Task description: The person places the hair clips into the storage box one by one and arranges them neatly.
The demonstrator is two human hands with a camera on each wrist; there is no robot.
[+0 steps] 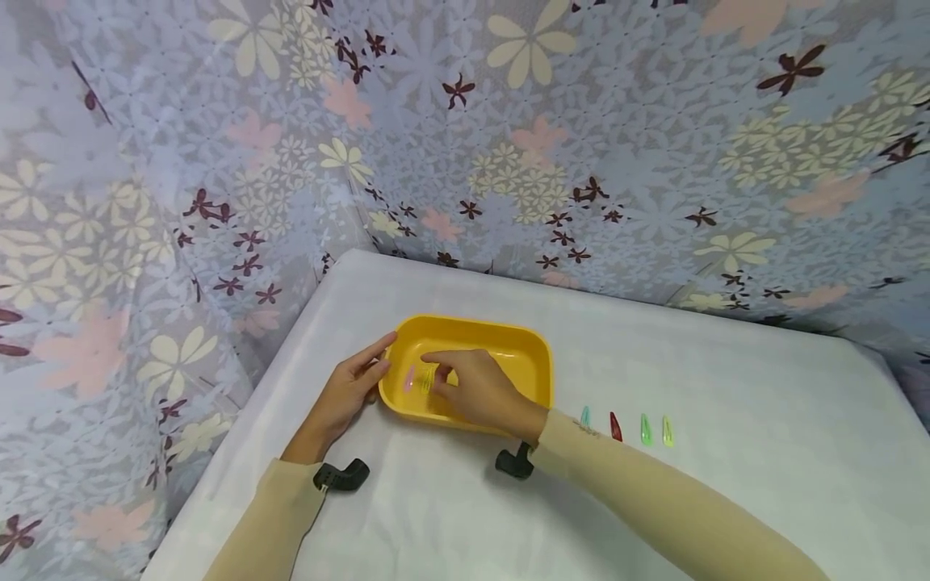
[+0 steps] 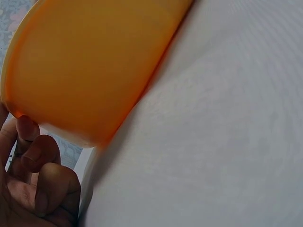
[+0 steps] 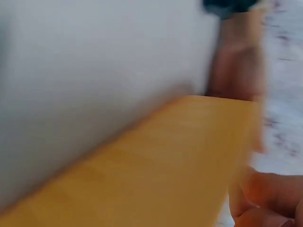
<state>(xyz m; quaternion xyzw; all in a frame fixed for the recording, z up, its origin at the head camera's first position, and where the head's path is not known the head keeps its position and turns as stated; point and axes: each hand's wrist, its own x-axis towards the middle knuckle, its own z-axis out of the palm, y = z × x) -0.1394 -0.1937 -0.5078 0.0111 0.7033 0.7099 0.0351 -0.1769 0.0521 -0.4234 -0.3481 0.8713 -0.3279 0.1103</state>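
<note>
A yellow tray (image 1: pixel 465 323) sits on the white-covered table, with a pink hair clip (image 1: pixel 409 379) and yellow hair clip pieces (image 1: pixel 426 380) in its left part. My left hand (image 1: pixel 350 394) holds the tray's left end at the rim. In the left wrist view its curled fingers (image 2: pixel 54 187) lie against the outside of the tray wall (image 2: pixel 90 66). Over the tray's inside is my right hand (image 1: pixel 483 391), index finger stretched left, thumb tip right beside the yellow pieces. I cannot tell whether the right fingertips pinch one.
To the right of the tray lie hair clips in a row: teal (image 1: pixel 585 416), red (image 1: pixel 615 426), green (image 1: pixel 646 429) and yellow-green (image 1: pixel 668 431). Flowered cloth (image 1: pixel 538 161) hangs behind and left of the table (image 1: pixel 726 363). The right wrist view is blurred.
</note>
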